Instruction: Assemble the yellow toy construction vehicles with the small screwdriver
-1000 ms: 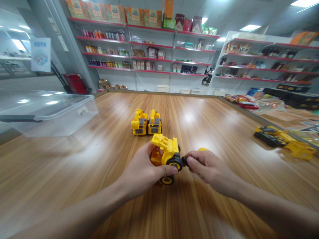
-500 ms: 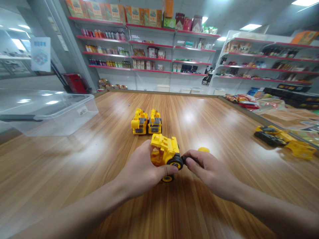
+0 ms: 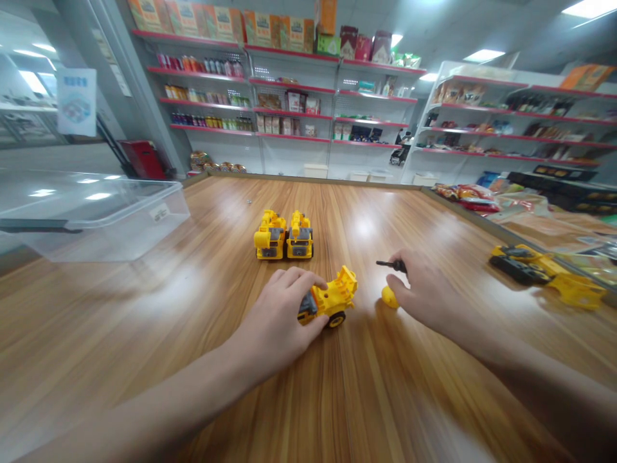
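Observation:
My left hand (image 3: 282, 315) is closed over the cab end of a yellow toy dump truck (image 3: 332, 299), which stands on its wheels on the wooden table (image 3: 193, 308). My right hand (image 3: 424, 292) is to the truck's right, apart from it, closed on a small toy screwdriver (image 3: 391, 265) with a black shaft and a yellow handle end showing under the palm. Two more yellow toy trucks (image 3: 283, 236) stand side by side just beyond my hands.
A clear plastic bin (image 3: 91, 218) sits at the table's left. Further yellow and black toy vehicles (image 3: 544, 273) lie at the right edge, with snack packets (image 3: 465, 196) behind them. Store shelves (image 3: 289, 96) full of goods line the back wall.
The truck has gone from held up and tilted to standing on the table under my left hand. My right hand has drawn the screwdriver away from the wheel, to the right.

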`<state>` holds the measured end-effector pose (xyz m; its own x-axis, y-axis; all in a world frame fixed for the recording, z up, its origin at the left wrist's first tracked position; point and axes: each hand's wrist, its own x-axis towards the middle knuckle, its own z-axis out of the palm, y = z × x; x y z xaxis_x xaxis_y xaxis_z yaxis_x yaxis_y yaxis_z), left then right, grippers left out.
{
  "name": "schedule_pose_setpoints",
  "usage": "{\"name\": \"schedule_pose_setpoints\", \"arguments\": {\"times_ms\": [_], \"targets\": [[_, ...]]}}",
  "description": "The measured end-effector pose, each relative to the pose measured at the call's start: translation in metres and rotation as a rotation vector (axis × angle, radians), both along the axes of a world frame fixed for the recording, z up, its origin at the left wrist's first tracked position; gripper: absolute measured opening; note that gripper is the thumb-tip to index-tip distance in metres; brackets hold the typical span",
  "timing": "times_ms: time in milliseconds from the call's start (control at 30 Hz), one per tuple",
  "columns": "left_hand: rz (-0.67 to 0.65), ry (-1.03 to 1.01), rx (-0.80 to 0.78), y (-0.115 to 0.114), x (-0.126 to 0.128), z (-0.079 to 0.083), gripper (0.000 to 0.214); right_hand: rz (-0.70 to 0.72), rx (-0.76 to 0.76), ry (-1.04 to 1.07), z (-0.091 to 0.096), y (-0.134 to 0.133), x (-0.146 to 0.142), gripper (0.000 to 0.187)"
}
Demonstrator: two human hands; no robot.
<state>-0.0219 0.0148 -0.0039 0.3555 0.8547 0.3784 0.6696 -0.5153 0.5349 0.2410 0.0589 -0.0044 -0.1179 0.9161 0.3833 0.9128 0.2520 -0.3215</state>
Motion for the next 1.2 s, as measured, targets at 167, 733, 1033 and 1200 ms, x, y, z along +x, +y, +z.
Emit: {"name": "schedule_pose_setpoints", "arguments": {"times_ms": [167, 733, 1033, 1200], "targets": [[0.038, -0.05, -0.07, -0.003, 0.0, 0.003, 0.035, -0.041, -0.206, -0.177, -0.008, 0.0, 0.007, 0.031], [-0.186, -0.182, -0.392, -0.013, 0.006, 0.014, 0.025, 0.213, -0.237, 0.035, -0.005, -0.017, -0.019, 0.03], [-0.12, -0.302, -0.477, -0.013, 0.011, 0.008, 0.031, 0.33, -0.151, 0.533, 0.012, -0.037, -0.033, 0.045], [-0.158, -0.385, -0.572, -0.014, 0.013, 0.004, 0.031, 0.541, -0.295, 0.613, 0.013, -0.045, -0.035, 0.035]]}}
